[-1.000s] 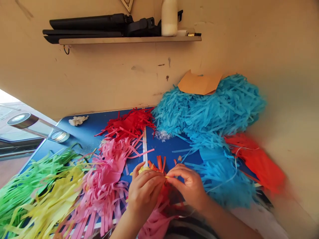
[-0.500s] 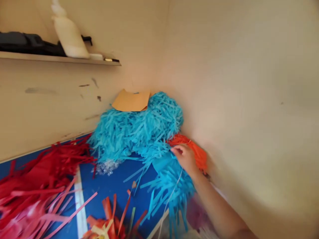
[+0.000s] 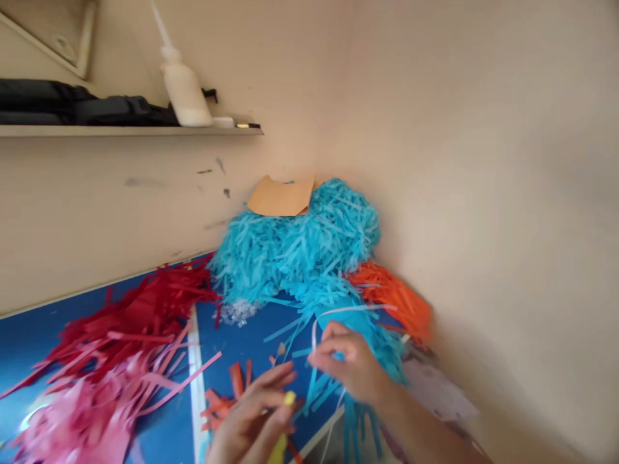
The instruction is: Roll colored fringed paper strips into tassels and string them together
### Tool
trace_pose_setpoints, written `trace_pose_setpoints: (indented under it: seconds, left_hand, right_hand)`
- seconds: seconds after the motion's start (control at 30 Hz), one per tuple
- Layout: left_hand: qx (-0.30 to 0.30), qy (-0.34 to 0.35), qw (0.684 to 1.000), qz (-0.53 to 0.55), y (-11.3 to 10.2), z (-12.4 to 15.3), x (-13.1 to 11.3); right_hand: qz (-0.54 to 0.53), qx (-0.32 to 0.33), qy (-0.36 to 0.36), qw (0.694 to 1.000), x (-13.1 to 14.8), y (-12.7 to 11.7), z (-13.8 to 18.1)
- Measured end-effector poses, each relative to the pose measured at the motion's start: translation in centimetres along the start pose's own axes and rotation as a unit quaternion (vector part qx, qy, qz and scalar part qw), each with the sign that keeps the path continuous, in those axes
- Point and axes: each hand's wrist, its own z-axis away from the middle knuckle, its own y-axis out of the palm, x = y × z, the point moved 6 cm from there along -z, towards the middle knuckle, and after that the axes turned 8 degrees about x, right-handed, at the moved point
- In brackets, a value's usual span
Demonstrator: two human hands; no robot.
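My right hand [image 3: 349, 362] is closed in a pinch on a thin white string [image 3: 315, 332]. One end of the string loops up over the blue fringed paper [image 3: 387, 351], and a strand hangs below the hand. To its lower left, my left hand [image 3: 254, 415] has its fingers closed around a yellow piece [image 3: 289, 399], apparently paper, mostly hidden by the fingers. Orange paper strips [image 3: 216, 407] lie just beside that hand. The two hands are close together but apart.
Blue fringe [image 3: 300, 245] fills the table corner, with a tan paper piece [image 3: 281, 197] on top. Orange fringe [image 3: 396, 299] lies against the wall; red [image 3: 149, 306] and pink strips [image 3: 82, 412] lie left on the blue table [image 3: 169, 412]. A shelf [image 3: 120, 131] holds a white bottle [image 3: 187, 93].
My right hand has drawn back from the blue fringe toward me with the white string. My left hand has come into view with the yellow piece. The view has shifted left.
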Motion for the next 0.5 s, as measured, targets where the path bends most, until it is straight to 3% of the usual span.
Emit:
trace_pose_setpoints:
  seconds: [0.07, 0.13, 0.2, 0.27, 0.33, 0.4, 0.5]
  left_hand:
    - [0.019, -0.016, 0.998, 0.057, 1.8, -0.5, -0.3]
    - [0.015, -0.042, 0.994, 0.099, 2.0, -0.1, 0.3]
    - [0.005, -0.067, 0.992, 0.104, 1.2, 0.9, 1.3]
    - [-0.004, -0.083, 0.993, 0.087, -0.1, 2.1, 2.2]
    - [-0.010, -0.096, 0.992, 0.078, -1.2, 3.2, 3.2]
    - [-0.009, -0.105, 0.992, 0.073, -1.7, 3.9, 4.2]
    - [-0.005, -0.110, 0.993, 0.048, -2.3, 4.4, 5.6]
  right_hand:
    - [-0.095, 0.026, -0.013, 0.995, 1.2, 4.2, 0.0]
    - [-0.214, 0.027, 0.011, 0.976, 0.9, 6.8, -0.4]
    - [-0.380, 0.018, 0.067, 0.922, -0.4, 8.0, -1.1]
    - [-0.533, 0.005, 0.130, 0.836, -1.6, 8.4, -1.9]
    - [-0.619, -0.009, 0.171, 0.767, -2.1, 8.2, -2.8]
    - [-0.652, -0.025, 0.179, 0.736, -2.2, 7.6, -3.8]
    - [-0.671, -0.025, 0.157, 0.724, -1.7, 6.5, -5.3]
